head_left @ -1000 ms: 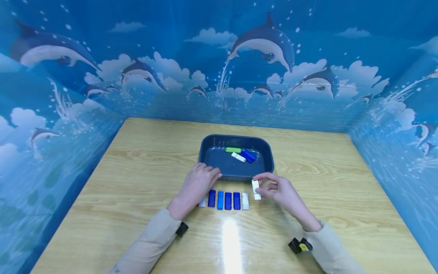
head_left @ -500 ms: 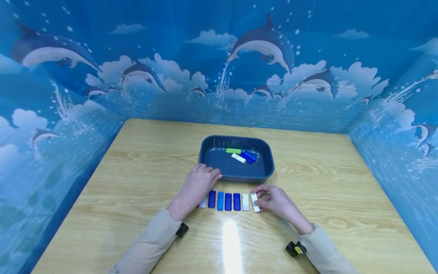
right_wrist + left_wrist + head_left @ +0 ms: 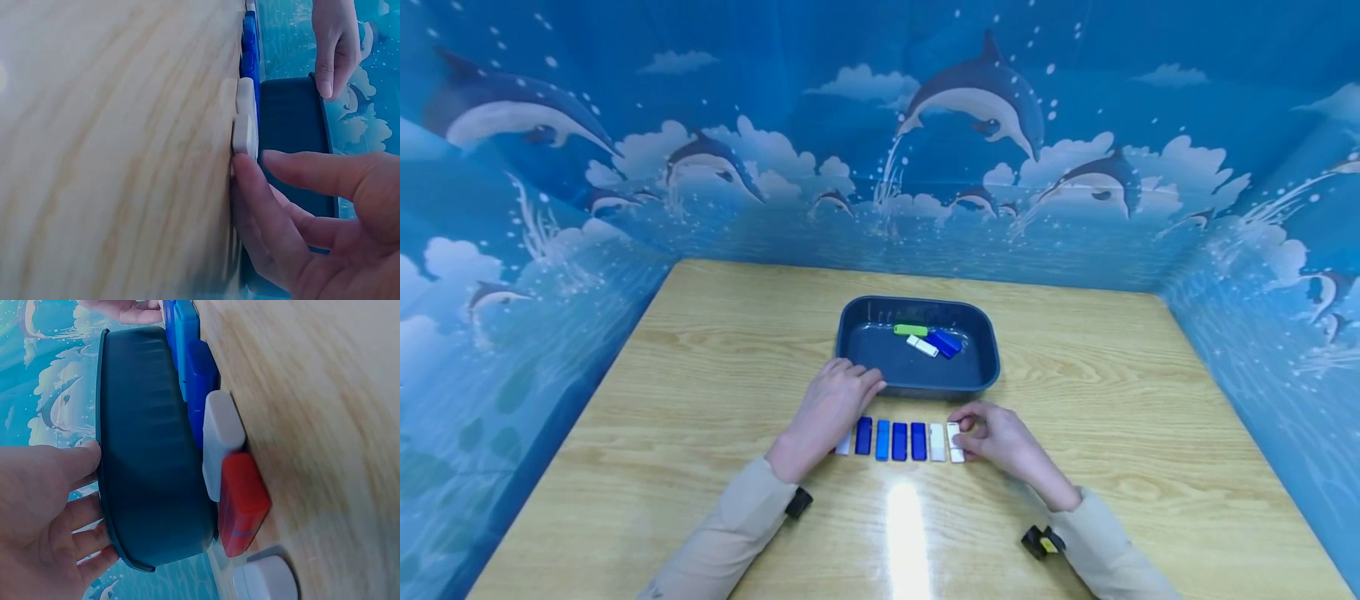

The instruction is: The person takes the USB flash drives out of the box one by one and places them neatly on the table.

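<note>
A white USB flash drive lies at the right end of a row of sticks on the table; my right hand pinches it between thumb and fingers. In the right wrist view, this drive sits beside another white stick, fingertips at its end. My left hand holds the near left rim of a dark blue plastic basin, thumb against the rim in the left wrist view. Blue sticks fill the row's middle. A red stick and a pale one show under the left hand.
Inside the basin lie a green stick, a white stick and blue ones. Another white stick shows at the lower edge of the left wrist view. A dolphin-print curtain encloses the wooden table behind and at the sides.
My right hand has brought the white USB flash drive down toward me, into line at the row's right end, then slightly left against its neighbour. The left hand has stayed on the basin.
</note>
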Demonstrator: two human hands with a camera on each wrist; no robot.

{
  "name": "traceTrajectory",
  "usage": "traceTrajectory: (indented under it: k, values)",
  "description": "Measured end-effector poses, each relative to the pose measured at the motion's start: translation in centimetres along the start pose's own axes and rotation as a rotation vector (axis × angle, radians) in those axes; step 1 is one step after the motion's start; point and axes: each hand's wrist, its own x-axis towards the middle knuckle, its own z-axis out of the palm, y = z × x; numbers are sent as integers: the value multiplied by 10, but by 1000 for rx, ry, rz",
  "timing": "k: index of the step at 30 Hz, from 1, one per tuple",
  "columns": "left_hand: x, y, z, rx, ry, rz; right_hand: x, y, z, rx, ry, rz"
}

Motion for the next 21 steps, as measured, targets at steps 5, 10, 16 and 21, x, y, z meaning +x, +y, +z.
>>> traceTrajectory:
  k: [5, 10, 16, 21]
  values:
    - [0, 0, -1, -2, 1, 5, -2, 0, -7, -77, 65, -37]
    - [0, 0, -2, -6, 5, 5, -4, -6, -15, -176, 141, -186]
    - [1, 0, -2, -4, 4, 7, 3, -21, -25, -221, 253, -376]
    - [0, 0, -1, 11, 5, 11, 20, -37, -34, -300, 310, -433]
